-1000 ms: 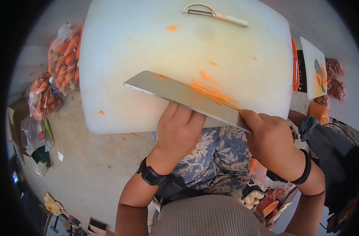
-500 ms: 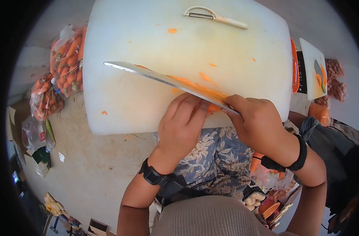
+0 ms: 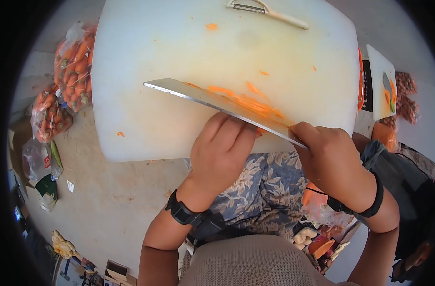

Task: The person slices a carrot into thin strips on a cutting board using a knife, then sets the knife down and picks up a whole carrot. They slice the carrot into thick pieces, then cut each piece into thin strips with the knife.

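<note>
My right hand [image 3: 334,155] is wrapped around the handle end of a wide kitchen knife [image 3: 189,92]. The blade slants across the white cutting board [image 3: 141,43], its tip toward the left. Close against the near side of the blade, my left hand [image 3: 224,148] has its fingers curled down on a piece of carrot [image 3: 260,131], mostly hidden by fingers and blade. Thin orange carrot strips [image 3: 255,106] lie in a heap on the far side of the knife. A white peeler [image 3: 286,20] rests at the board's far edge.
Plastic bags of carrots [image 3: 77,66] stand on the floor at left. At right is a second board [image 3: 377,62] with a knife and carrot pieces on it. Part of another person in dark clothing [image 3: 412,190] shows at lower right.
The knife and my right hand have shifted right and slightly nearer. More of the carrot strips show beyond the blade. My left hand keeps about the same place, and the view has shifted slightly.
</note>
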`<state>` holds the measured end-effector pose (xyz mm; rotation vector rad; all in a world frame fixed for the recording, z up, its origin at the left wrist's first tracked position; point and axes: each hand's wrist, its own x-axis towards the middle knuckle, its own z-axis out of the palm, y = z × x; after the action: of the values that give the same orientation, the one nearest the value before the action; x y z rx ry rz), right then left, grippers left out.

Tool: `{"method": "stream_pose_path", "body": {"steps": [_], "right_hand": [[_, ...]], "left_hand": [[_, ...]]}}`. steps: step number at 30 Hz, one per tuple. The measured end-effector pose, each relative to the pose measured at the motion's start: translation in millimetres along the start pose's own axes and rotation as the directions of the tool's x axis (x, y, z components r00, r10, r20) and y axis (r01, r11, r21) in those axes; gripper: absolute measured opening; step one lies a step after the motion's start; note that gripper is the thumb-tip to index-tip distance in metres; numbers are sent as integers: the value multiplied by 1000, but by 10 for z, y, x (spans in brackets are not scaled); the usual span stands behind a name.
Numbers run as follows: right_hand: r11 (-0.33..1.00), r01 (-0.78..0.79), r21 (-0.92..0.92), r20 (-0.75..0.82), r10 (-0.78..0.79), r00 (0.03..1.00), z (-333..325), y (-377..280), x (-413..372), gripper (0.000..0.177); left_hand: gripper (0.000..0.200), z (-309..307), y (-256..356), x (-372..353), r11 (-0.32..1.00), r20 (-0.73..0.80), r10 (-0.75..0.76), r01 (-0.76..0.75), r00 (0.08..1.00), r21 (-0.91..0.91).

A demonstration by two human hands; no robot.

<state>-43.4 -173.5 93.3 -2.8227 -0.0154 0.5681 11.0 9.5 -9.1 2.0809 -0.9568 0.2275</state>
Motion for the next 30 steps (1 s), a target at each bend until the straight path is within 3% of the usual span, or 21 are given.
{"method": "stream_pose_path", "body": {"steps": [2, 7, 10, 16, 23, 30], "right_hand": [[1000, -18, 10, 15, 17, 1000, 18, -54, 94, 15], [985, 80, 152, -187, -51, 981, 128, -51, 181, 15], [987, 71, 147, -212, -39, 977, 65, -61, 76, 15], [1000, -3, 12, -35, 3, 999, -58, -58, -103, 16], [998, -10, -58, 18, 11, 1000, 5, -46, 5, 18], [969, -61, 240, -98, 87, 991, 63, -30, 142, 13]], "left_hand": [[23, -16, 13, 5, 999, 13, 2, -2, 1000, 32], [24, 23, 7, 9, 998, -25, 30, -28, 999, 50], [24, 49, -32, -21, 996, -81, 47, -41, 996, 83], [23, 25, -5, -39, 997, -72, 30, -25, 997, 76], [22, 19, -2, -25, 998, -44, 19, -17, 999, 60], [27, 44, 25, -9, 1000, -83, -14, 13, 996, -13]]}}
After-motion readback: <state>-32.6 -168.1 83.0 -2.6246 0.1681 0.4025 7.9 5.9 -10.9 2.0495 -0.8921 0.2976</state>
